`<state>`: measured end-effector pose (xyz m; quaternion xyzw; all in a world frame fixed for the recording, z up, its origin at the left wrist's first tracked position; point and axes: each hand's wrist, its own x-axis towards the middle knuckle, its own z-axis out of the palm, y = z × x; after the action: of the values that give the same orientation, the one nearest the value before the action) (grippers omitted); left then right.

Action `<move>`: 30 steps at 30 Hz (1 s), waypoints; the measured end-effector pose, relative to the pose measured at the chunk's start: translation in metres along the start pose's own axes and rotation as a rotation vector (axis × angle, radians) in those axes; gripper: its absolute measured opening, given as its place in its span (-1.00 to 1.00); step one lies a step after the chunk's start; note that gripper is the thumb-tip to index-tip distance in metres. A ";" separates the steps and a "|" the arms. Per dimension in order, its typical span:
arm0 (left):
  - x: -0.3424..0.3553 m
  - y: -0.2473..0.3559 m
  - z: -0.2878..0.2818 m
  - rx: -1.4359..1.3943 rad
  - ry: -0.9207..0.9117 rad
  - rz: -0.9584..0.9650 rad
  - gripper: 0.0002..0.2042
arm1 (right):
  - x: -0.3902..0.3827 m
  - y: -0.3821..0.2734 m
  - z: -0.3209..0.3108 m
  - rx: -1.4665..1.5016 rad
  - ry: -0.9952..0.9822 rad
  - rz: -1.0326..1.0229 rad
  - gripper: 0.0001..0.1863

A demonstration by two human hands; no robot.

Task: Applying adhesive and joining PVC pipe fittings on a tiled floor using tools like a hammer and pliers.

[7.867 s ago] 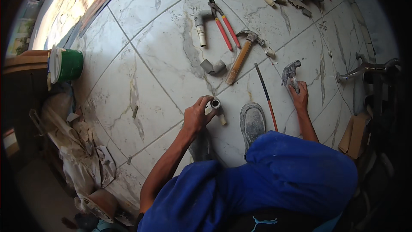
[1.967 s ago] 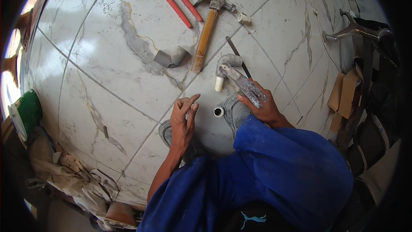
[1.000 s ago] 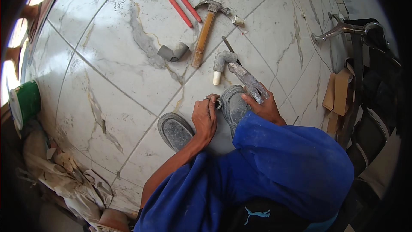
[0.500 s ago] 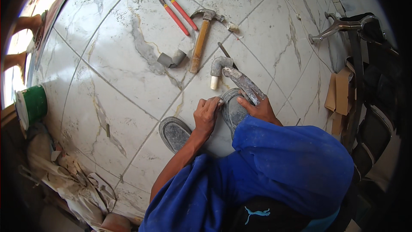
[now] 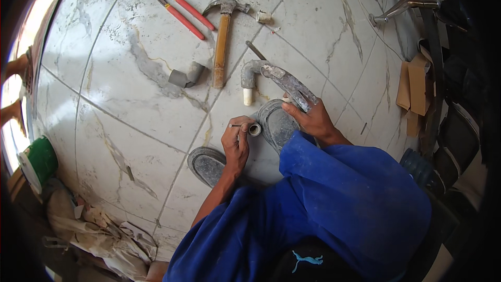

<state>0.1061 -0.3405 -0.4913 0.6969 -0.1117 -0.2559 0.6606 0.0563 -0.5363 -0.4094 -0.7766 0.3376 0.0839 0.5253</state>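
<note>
My left hand (image 5: 237, 143) is closed on a short round pipe fitting (image 5: 254, 129), its hollow end facing up. A thin dark rod (image 5: 236, 125) sticks out beside the fingers. My right hand (image 5: 314, 122) is closed at the forked end of a dirt-crusted grey piece (image 5: 288, 84), which partly covers it. A small pale bit shows at its fingertips; what it grips is not clear. Touching that grey piece, a grey pipe elbow (image 5: 253, 69) with a white stub lies on the floor. Between my hands is the toe of a dusty grey clog (image 5: 277, 125).
Ahead on the tiles lie a wooden-handled claw hammer (image 5: 221, 44), red-handled pincers (image 5: 180, 10), a loose grey elbow (image 5: 187, 75) and a whitish pipe piece (image 5: 264, 17). A chair's metal base (image 5: 404, 5) and cardboard (image 5: 412, 89) stand right; a green bucket (image 5: 39, 163) stands left.
My left hand has moved left, away from the right clog, and turned so the fitting's hollow end shows. My right hand has shifted slightly up. The whole view has moved a little.
</note>
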 end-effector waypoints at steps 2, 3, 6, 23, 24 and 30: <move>0.001 0.000 0.001 0.023 -0.014 0.059 -0.84 | 0.001 -0.001 -0.001 -0.005 0.005 -0.008 -0.53; 0.001 -0.001 0.001 0.021 -0.022 0.056 -0.84 | 0.001 -0.001 0.000 -0.021 0.002 -0.006 -0.53; 0.001 -0.004 0.001 0.062 -0.024 0.085 -0.85 | 0.001 -0.006 0.001 -0.020 -0.001 0.003 -0.53; 0.030 0.002 -0.022 0.140 -0.358 0.156 -0.89 | -0.016 -0.031 -0.001 -0.042 0.006 -0.060 -0.51; 0.032 0.006 -0.024 0.136 -0.363 0.157 -0.89 | -0.018 -0.035 -0.004 -0.049 0.020 -0.069 -0.56; 0.044 0.007 -0.029 -0.013 -0.459 -0.074 -0.81 | -0.027 -0.067 -0.015 -0.099 0.077 -0.118 -0.60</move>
<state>0.1593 -0.3378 -0.4943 0.6198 -0.2317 -0.4327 0.6124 0.0741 -0.5229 -0.3389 -0.8227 0.3068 0.0393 0.4769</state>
